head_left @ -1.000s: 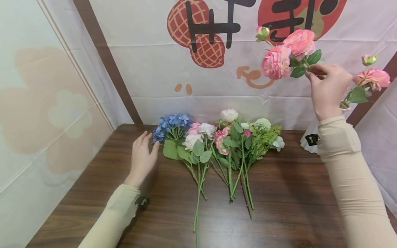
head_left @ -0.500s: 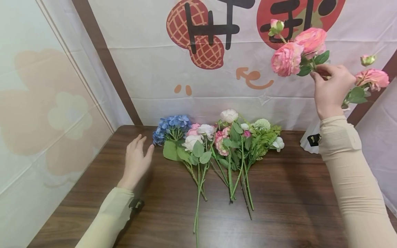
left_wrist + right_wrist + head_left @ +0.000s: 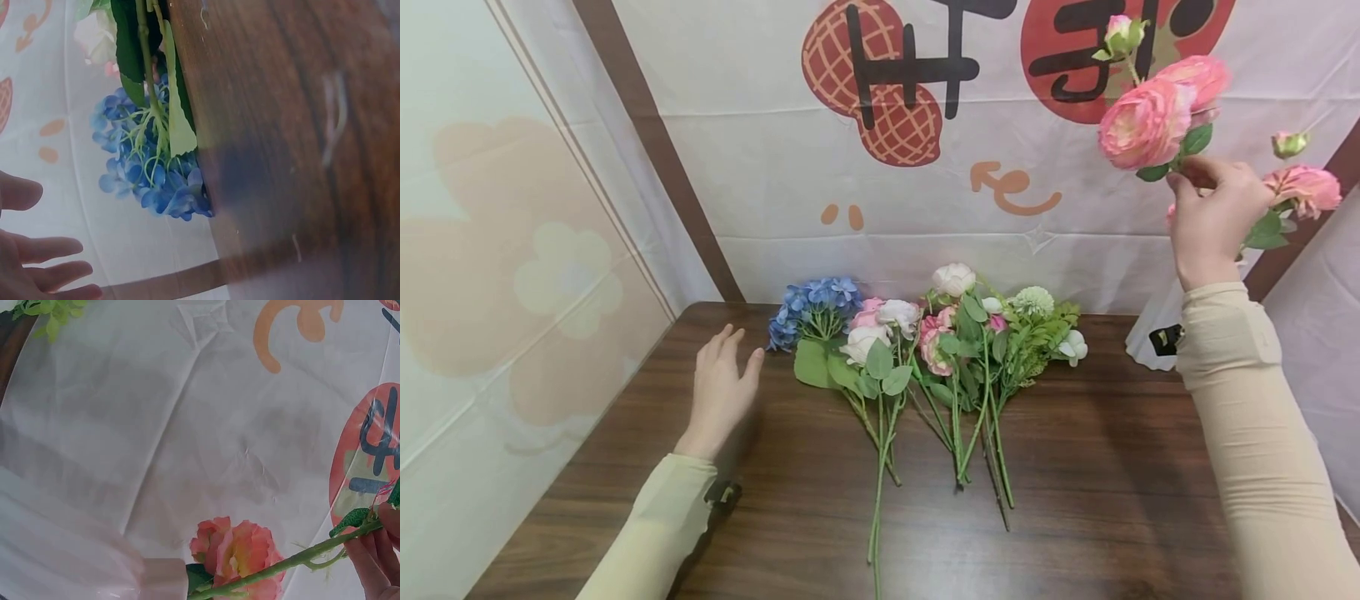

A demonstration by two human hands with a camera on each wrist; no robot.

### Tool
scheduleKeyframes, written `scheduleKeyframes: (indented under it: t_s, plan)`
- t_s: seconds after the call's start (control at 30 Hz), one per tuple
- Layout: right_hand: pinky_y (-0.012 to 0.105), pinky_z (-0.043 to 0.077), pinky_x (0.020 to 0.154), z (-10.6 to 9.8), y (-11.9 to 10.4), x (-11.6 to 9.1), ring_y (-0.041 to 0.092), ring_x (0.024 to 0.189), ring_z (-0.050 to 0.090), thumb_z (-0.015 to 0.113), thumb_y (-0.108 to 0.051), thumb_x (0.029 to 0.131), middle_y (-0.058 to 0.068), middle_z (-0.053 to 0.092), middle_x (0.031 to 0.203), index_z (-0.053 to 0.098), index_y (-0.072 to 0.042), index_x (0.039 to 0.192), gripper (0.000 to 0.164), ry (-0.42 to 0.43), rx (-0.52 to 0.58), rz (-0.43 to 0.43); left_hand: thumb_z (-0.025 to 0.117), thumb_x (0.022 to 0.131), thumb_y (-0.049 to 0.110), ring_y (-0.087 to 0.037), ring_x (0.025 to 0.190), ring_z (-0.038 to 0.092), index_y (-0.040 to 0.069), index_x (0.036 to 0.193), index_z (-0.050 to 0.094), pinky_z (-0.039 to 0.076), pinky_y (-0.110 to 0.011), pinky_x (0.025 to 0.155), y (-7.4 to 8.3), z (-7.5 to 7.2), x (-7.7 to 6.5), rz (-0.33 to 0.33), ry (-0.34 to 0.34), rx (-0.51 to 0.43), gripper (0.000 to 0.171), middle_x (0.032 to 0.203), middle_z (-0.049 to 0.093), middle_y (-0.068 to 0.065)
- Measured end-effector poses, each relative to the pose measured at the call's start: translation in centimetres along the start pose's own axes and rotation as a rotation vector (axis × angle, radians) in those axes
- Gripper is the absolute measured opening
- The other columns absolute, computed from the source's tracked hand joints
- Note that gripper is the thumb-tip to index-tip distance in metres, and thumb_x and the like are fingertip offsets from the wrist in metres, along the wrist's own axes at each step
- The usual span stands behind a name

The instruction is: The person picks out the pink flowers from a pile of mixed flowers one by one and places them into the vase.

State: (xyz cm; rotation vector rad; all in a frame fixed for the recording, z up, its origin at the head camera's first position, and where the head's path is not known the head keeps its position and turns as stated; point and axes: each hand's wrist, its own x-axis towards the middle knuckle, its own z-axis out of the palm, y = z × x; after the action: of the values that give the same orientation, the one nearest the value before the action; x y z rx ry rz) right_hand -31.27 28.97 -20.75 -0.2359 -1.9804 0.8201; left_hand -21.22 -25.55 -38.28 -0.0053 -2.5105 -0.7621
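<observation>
The left grip [image 3: 718, 392] is released, fingers loosely extended. Near it on the right, a rounded blue hydrangea [image 3: 816, 304] lies on the dark brown wood-grained tabletop [image 3: 805, 517]. Farther right of that grip lie green-stemmed white and pink roses [image 3: 867, 343], then feathery green foliage [image 3: 1037, 346]. Below the right grip [image 3: 1219, 221] stands a ridged white vase [image 3: 1142, 350]. This grip pinches the green stem [image 3: 300, 557] of a ruffled pink flower spray [image 3: 1142, 125], blooms above its left, stem slanting to the vase's mouth; another ruffled pink bloom [image 3: 1306, 190] is to its right.
</observation>
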Motion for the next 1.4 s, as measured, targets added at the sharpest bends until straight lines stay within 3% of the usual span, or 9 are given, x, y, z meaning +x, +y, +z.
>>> scheduleKeyframes:
  t_s: [0.37, 0.57, 0.8, 0.9, 1.03, 1.17, 1.27, 1.4]
  plan:
    - [0.019, 0.029, 0.101, -1.0, 1.0, -0.4, -0.015, 0.079, 0.047, 0.064, -0.026, 0.09, -0.004, 0.073, 0.103, 0.074, -0.029, 0.106, 0.019, 0.005, 0.076, 0.046, 0.053, 0.095, 0.023, -0.049, 0.13, 0.031, -0.011, 0.132, 0.046, 0.024, -0.06, 0.106, -0.1, -0.2, 0.1, -0.002, 0.005, 0.002, 0.05, 0.143, 0.038, -0.029]
    - [0.021, 0.024, 0.1, -1.2, 1.8, -0.7, -0.013, 0.08, 0.05, 0.061, -0.027, 0.091, -0.003, 0.073, 0.103, 0.074, -0.029, 0.104, 0.019, 0.005, 0.006, 0.003, 0.052, 0.095, 0.023, -0.05, 0.129, 0.031, -0.011, 0.131, 0.046, 0.024, -0.059, 0.107, -0.2, -0.3, 0.2, 0.006, 0.009, 0.009, 0.05, 0.142, 0.039, -0.03]
    - [0.031, 0.017, 0.104, -1.4, 2.8, -1.3, 0.012, 0.109, 0.059, 0.057, -0.03, 0.094, 0.002, 0.07, 0.111, 0.071, -0.025, 0.112, 0.023, -0.043, -0.054, 0.032, 0.05, 0.097, 0.024, -0.05, 0.13, 0.03, -0.011, 0.133, 0.044, 0.023, -0.062, 0.106, -0.5, -1.1, -0.1, -0.025, -0.02, 0.028, 0.051, 0.144, 0.036, -0.029]
    - [0.032, 0.018, 0.106, -1.5, 3.0, -1.5, 0.02, 0.108, 0.06, 0.056, -0.026, 0.094, 0.007, 0.07, 0.111, 0.071, -0.021, 0.111, 0.023, -0.049, -0.075, 0.027, 0.05, 0.097, 0.025, -0.05, 0.13, 0.029, -0.011, 0.133, 0.043, 0.024, -0.063, 0.105, -0.6, -1.4, -0.1, -0.029, -0.018, 0.032, 0.051, 0.144, 0.036, -0.029]
    - [0.029, 0.024, 0.104, -1.5, 3.5, -2.0, 0.008, 0.095, 0.062, 0.057, -0.021, 0.092, 0.01, 0.071, 0.107, 0.073, -0.017, 0.106, 0.022, -0.013, -0.074, -0.016, 0.05, 0.097, 0.026, -0.049, 0.131, 0.029, -0.01, 0.134, 0.043, 0.024, -0.063, 0.104, -0.9, -1.4, 0.0, -0.034, -0.016, 0.034, 0.052, 0.145, 0.036, -0.028]
    - [0.026, 0.031, 0.101, -1.6, 4.0, -2.4, -0.013, 0.083, 0.054, 0.058, -0.019, 0.091, 0.008, 0.071, 0.105, 0.074, -0.018, 0.106, 0.021, 0.045, -0.043, -0.051, 0.05, 0.097, 0.026, -0.049, 0.131, 0.029, -0.01, 0.133, 0.044, 0.024, -0.064, 0.104, -1.1, -1.4, 0.0, -0.032, -0.01, 0.034, 0.051, 0.144, 0.036, -0.028]
    - [0.028, 0.035, 0.1, -1.8, 4.2, -2.4, -0.007, 0.088, 0.06, 0.058, -0.021, 0.091, 0.009, 0.071, 0.105, 0.073, -0.016, 0.107, 0.022, 0.058, -0.063, -0.016, 0.05, 0.097, 0.026, -0.049, 0.131, 0.03, -0.01, 0.133, 0.044, 0.024, -0.064, 0.103, -1.1, -1.4, -0.1, -0.034, -0.008, 0.029, 0.051, 0.144, 0.036, -0.028]
    - [0.04, 0.038, 0.099, -2.2, 4.2, -2.3, 0.028, 0.107, 0.063, 0.055, -0.024, 0.092, 0.012, 0.069, 0.112, 0.069, -0.013, 0.114, 0.029, 0.049, -0.119, 0.042, 0.05, 0.097, 0.025, -0.049, 0.131, 0.029, -0.011, 0.133, 0.044, 0.024, -0.064, 0.104, -1.0, -1.5, -0.1, -0.036, -0.008, 0.023, 0.051, 0.144, 0.036, -0.029]
